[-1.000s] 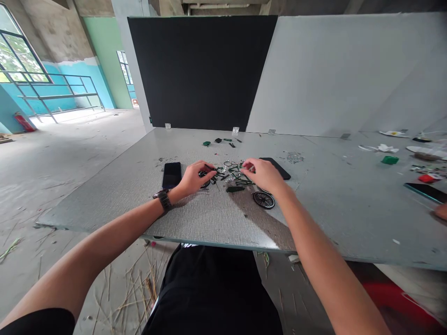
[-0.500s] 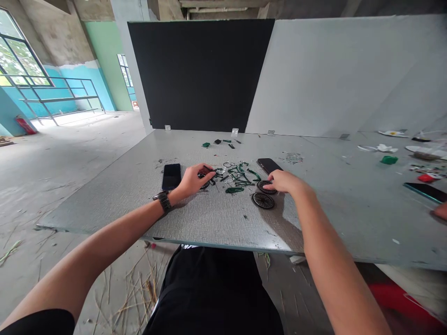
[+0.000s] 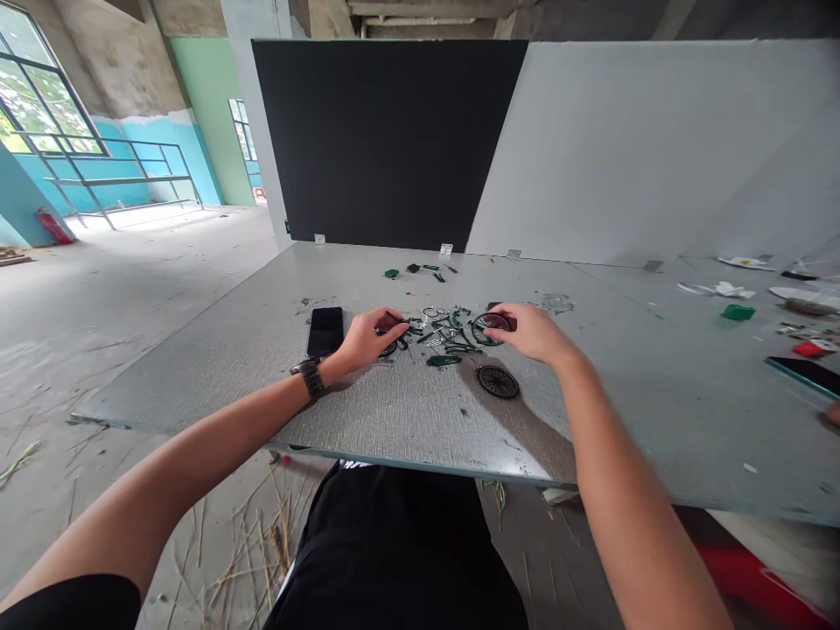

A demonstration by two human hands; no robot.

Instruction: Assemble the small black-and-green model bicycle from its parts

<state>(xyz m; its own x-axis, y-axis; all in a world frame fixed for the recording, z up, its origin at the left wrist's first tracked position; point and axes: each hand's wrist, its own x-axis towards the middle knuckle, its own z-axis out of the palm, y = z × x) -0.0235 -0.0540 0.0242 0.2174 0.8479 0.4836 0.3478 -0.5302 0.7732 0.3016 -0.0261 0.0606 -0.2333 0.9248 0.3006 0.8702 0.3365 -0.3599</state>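
My right hand [image 3: 528, 331] pinches the rim of a small black spoked wheel [image 3: 489, 329], tilted up off the table. A second, similar wheel [image 3: 497, 381] lies flat nearer the front edge. My left hand [image 3: 367, 337] rests at the left of the parts, thumb and fingers apart around small black pieces [image 3: 388, 348] that it partly hides. Between the hands lies a loose spread of dark green frame-like parts [image 3: 446, 331] and small silver pieces. A flat green piece [image 3: 444, 360] lies just in front of them.
A dark phone [image 3: 325, 331] lies left of my left hand; another is mostly hidden behind my right hand. Several small green and black pieces [image 3: 413, 269] lie farther back, before a black panel [image 3: 387, 140]. At far right are a phone [image 3: 801, 374], a green piece [image 3: 738, 312] and another person's hand.
My right hand has lifted the wheel from the table and moved it slightly left and away from me, tilting it up. My left hand stays nearly in place.
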